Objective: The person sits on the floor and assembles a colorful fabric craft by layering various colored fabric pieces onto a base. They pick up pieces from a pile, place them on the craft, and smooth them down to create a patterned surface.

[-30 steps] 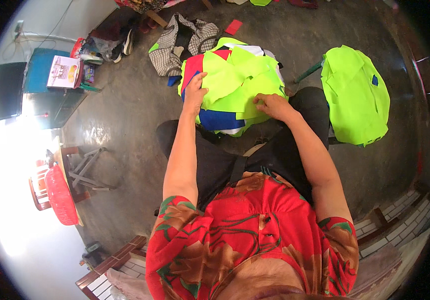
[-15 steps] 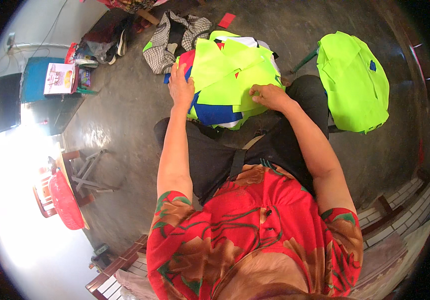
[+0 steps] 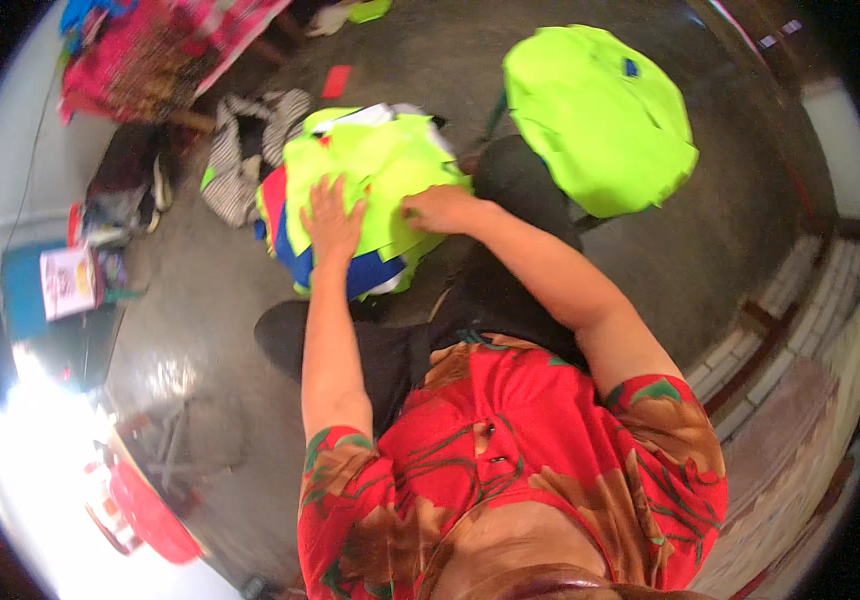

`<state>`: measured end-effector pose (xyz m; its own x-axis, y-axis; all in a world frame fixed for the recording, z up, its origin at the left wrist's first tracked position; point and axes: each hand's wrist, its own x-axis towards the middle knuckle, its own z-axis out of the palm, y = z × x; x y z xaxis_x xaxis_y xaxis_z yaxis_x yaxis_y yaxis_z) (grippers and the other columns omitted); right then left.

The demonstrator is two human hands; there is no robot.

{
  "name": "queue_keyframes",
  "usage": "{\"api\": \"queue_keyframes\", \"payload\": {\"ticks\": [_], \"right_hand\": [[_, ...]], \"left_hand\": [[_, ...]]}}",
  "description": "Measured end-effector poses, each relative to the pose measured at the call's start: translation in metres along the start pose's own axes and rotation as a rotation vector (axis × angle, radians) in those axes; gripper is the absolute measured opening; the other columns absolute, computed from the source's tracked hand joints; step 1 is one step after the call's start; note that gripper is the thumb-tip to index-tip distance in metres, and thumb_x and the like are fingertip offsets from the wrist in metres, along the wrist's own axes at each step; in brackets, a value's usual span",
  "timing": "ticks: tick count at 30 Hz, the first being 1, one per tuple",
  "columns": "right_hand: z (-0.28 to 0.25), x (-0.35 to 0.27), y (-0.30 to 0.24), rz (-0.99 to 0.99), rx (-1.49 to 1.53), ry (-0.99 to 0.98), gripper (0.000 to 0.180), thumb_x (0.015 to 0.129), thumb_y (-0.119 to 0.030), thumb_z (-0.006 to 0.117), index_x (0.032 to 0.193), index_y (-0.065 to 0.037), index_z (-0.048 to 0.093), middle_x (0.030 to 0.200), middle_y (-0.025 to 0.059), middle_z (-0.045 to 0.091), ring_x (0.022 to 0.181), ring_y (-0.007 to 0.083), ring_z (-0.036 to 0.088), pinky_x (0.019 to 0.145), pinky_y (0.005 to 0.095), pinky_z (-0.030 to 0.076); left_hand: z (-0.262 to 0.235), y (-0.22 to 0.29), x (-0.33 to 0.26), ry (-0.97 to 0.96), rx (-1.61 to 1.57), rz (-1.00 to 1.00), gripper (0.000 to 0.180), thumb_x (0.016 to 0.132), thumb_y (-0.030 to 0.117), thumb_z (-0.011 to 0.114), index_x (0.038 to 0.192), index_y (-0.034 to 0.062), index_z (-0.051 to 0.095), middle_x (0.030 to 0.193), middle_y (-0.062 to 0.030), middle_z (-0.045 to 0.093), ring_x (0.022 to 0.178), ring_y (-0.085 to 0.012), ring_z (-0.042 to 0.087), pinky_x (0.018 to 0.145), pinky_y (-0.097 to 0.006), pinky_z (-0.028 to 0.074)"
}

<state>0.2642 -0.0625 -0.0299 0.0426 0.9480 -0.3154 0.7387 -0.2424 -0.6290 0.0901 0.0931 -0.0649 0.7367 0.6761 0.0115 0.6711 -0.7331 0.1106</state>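
Observation:
A heap of cut fabric pieces (image 3: 380,150) lies in front of my crossed legs, mostly neon yellow-green on top, with blue, red and white pieces showing at its edges. My left hand (image 3: 332,228) rests flat on the heap's left part, fingers spread. On the right side of the heap, my right hand (image 3: 442,210) has its fingers curled down against the neon fabric; whether a piece is pinched in them is hidden. Beyond my right knee, more neon fabric pieces (image 3: 600,120) are stacked on a stool whose top they cover.
A checked cloth (image 3: 235,165) lies on the floor past the heap, near a small red piece (image 3: 335,81). Far left stands a pink-covered table (image 3: 140,65). A teal box-like stand (image 3: 30,280) and a red chair seat (image 3: 150,510) are at left.
The view has turned, so the heap and stool sit further left in it. My left hand has moved from the heap's left edge onto the neon fabric; my right hand stays curled at the right side.

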Motion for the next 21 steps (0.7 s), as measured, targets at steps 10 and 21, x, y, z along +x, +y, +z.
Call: {"api": "queue_keyframes", "payload": {"ticks": [10, 21], "right_hand": [[-0.004, -0.006, -0.008, 0.04, 0.013, 0.012, 0.026, 0.08, -0.028, 0.06, 0.102, -0.016, 0.065, 0.098, 0.0101, 0.067, 0.093, 0.0285, 0.064, 0.078, 0.0411, 0.051], [-0.005, -0.012, -0.013, -0.07, 0.007, 0.16, 0.023, 0.083, -0.026, 0.06, 0.103, -0.014, 0.065, 0.096, 0.0109, 0.067, 0.091, 0.0297, 0.064, 0.076, 0.0427, 0.05]], "left_hand": [[-0.024, 0.002, -0.023, 0.131, -0.13, 0.134, 0.061, 0.088, 0.04, 0.054, 0.14, 0.0146, 0.036, 0.151, -0.0124, 0.024, 0.14, -0.0319, 0.018, 0.11, -0.055, 0.014], [-0.012, 0.024, -0.075, 0.044, -0.008, 0.037, 0.062, 0.088, 0.042, 0.054, 0.139, 0.0128, 0.035, 0.15, -0.0119, 0.025, 0.14, -0.0317, 0.018, 0.109, -0.057, 0.014]]}}
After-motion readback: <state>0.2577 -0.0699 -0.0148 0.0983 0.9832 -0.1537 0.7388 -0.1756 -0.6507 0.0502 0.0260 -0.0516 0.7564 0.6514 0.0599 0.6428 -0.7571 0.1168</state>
